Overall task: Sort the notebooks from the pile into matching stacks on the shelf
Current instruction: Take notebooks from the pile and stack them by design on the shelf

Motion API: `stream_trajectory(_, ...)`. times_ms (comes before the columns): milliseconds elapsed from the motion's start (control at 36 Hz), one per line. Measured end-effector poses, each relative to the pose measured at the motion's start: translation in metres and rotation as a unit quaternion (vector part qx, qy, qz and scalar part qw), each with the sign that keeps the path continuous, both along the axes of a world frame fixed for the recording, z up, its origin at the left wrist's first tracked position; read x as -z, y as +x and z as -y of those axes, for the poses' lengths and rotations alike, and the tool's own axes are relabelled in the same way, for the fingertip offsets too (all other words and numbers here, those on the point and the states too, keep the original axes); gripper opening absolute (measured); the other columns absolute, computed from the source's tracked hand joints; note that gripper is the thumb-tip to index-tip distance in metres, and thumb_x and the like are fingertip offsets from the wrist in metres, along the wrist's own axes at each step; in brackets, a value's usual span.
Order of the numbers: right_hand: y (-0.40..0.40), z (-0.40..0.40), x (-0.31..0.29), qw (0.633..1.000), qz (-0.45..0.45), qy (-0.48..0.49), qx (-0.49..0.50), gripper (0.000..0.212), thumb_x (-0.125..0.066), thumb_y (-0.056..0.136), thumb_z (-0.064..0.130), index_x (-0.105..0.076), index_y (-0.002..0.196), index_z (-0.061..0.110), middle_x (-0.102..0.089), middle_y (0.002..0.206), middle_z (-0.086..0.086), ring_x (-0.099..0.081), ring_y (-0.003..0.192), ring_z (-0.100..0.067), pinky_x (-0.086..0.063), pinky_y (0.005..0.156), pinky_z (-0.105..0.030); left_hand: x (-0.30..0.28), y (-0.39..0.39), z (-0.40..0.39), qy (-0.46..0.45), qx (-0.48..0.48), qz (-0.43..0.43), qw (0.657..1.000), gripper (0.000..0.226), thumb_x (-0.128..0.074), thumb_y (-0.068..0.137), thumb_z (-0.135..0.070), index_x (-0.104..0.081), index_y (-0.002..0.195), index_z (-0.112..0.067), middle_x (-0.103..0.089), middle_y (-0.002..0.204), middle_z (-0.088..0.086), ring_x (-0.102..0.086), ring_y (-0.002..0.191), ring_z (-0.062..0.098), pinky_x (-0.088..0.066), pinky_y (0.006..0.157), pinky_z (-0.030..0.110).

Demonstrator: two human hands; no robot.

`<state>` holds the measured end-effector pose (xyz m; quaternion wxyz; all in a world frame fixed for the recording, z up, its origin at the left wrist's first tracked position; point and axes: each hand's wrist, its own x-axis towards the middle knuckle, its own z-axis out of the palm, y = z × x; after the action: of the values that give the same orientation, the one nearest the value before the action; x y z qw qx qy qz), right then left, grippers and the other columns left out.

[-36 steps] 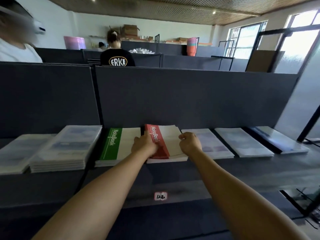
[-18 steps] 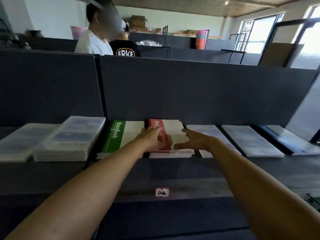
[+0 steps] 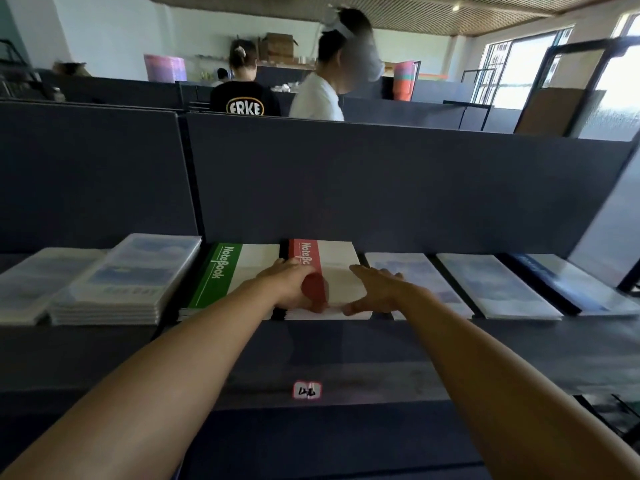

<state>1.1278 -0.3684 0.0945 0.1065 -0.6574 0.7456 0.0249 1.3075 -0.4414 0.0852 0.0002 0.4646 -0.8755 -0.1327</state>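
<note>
Red-banded notebooks form 1 stack at the middle of the shelf, long axis running near to far, between the green-banded stack on its left and a pale stack on its right. Left hand rests over the red band's near-left corner, fingers bent; whether it pinches I cannot tell. Right hand lies flat, fingers straight, on the near-right edge. Squaring the stack looks likeliest.

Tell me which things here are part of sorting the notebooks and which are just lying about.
Part of the job:
left hand and right hand on the red notebook stack
green notebook stack
pale blue stacks
shelf

Just there:
grey partition
white label
people behind
</note>
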Motion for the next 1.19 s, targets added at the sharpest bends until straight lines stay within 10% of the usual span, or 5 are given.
stream_trajectory(528, -0.003, 0.001, 0.012, 0.996, -0.057, -0.06, -0.029, 0.093, -0.043, 0.082, 0.075, -0.011, 0.152, 0.024, -0.01, 0.16, -0.006, -0.014, 0.144, -0.031, -0.01, 0.114, -0.053, -0.003, 0.006, -0.017, -0.048, 0.011, 0.054, 0.997, 0.101, -0.066, 0.08, -0.059, -0.006, 0.154, -0.027, -0.003, 0.162, 0.001, -0.009, 0.147, 0.025, -0.019, 0.117, 0.045)
stream_trajectory(1194, 0.133, 0.027, -0.006, 0.967, 0.004, -0.151, -0.203, 0.056, -0.044, 0.097, 0.046, -0.033, 0.146, 0.021, -0.04, 0.148, -0.005, -0.038, 0.134, -0.026, -0.028, 0.112, -0.039, -0.017, 0.167, -0.068, -0.095, -0.211, 0.003, 0.973, 0.059, -0.025, 0.097, -0.059, -0.034, 0.144, -0.023, -0.041, 0.148, 0.01, -0.039, 0.132, 0.03, -0.038, 0.103, 0.044)
